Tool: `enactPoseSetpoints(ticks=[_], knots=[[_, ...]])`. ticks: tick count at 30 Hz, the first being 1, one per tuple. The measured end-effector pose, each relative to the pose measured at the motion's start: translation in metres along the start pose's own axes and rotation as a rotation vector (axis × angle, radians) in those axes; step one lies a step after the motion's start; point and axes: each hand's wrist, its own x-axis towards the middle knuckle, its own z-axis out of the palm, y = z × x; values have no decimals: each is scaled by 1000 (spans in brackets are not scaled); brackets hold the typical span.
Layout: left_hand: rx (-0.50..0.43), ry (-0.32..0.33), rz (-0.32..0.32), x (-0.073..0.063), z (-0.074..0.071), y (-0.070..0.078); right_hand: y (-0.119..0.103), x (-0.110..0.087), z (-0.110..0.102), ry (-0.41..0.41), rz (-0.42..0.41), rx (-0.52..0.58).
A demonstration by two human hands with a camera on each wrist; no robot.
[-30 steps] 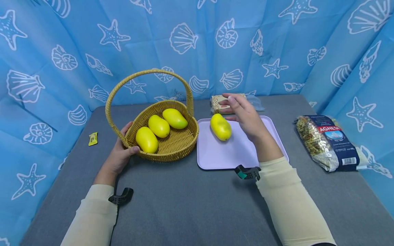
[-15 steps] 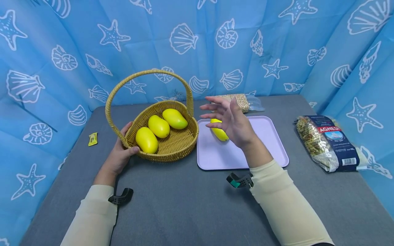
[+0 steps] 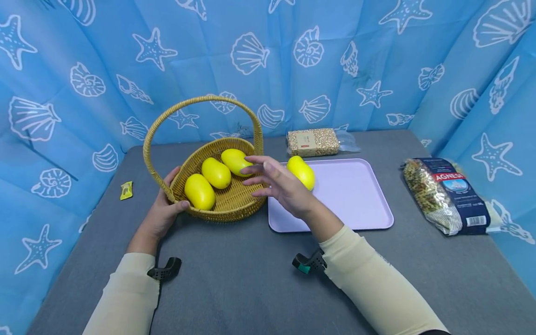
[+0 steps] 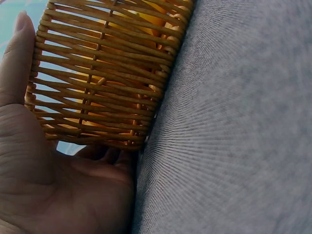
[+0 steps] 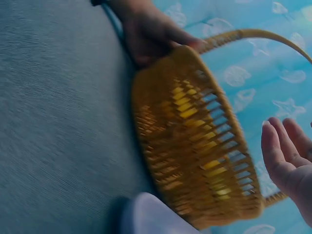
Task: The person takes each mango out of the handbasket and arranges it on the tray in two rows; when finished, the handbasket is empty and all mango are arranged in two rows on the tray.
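Observation:
In the head view a woven wicker basket (image 3: 230,215) with a tall hoop handle stands left of centre, three yellow mangoes (image 3: 199,192) inside it. My left hand (image 3: 166,210) grips its left side, thumb over the rim; the left wrist view shows the palm against the weave (image 4: 97,73). My right hand (image 3: 289,190) hovers over the basket's right rim with fingers spread and nothing in them. Behind that hand another mango (image 3: 302,172) lies on the left part of a lilac tray (image 3: 347,195). In the right wrist view the fingers (image 5: 278,151) are beside the basket.
A vacuum-packed bag of pale grains or beans (image 3: 318,142) lies behind the tray. On the right is an Agnesi pasta bag (image 3: 448,195). A small yellow wrapped candy (image 3: 126,190) lies far left. A blue shell-print curtain (image 3: 276,70) encloses the grey table (image 3: 234,279).
My right hand has moved left from over the tray to the basket's right rim, staying empty. The left hand, basket and mangoes have not visibly moved.

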Motion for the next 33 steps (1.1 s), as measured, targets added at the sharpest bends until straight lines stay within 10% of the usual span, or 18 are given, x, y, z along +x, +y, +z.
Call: enactPoseSetpoints(ticks=[33], knots=[[-12, -8, 11, 0, 3, -1, 39, 81, 55, -54, 292, -318]])
